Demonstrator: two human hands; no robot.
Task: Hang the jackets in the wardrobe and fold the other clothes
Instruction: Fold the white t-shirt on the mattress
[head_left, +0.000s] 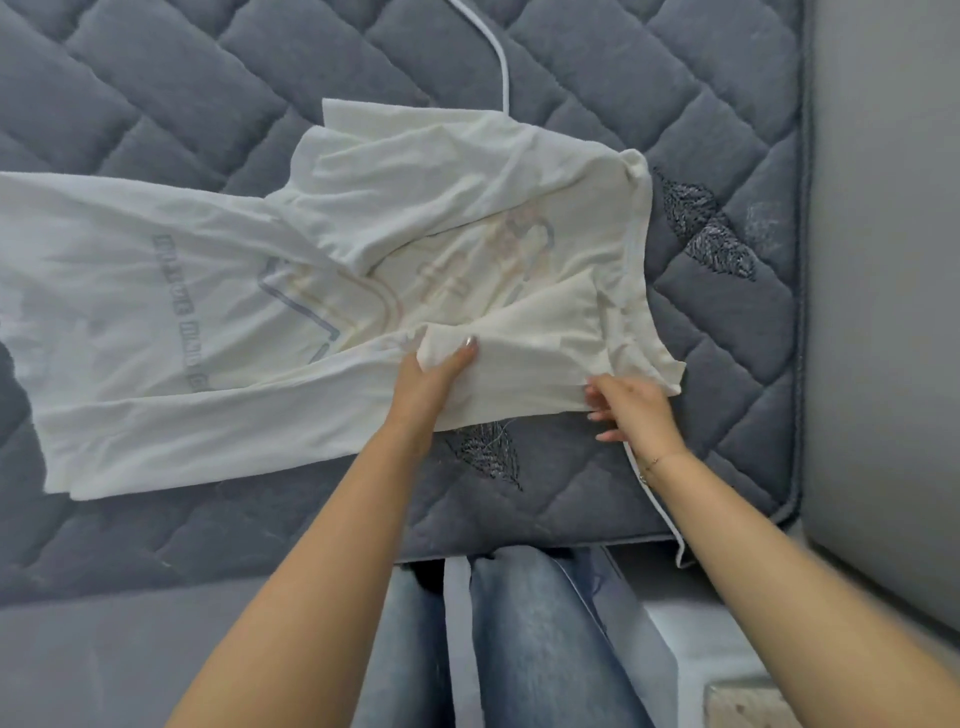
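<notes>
A white T-shirt (218, 312) with a faint printed design lies spread across the grey quilted mattress (156, 104), its collar end to the right and its hem to the left. The near sleeve is folded over the body. My left hand (434, 376) pinches a fold of that sleeve fabric near the shirt's middle. My right hand (631, 410) grips the shirt's edge near the shoulder, at the right.
A white cable (501, 67) runs over the mattress beyond the shirt, and another white cable (660, 512) trails by my right wrist. A grey padded bed frame (883, 260) borders the mattress on the right. My legs in blue jeans (519, 644) stand against the near edge.
</notes>
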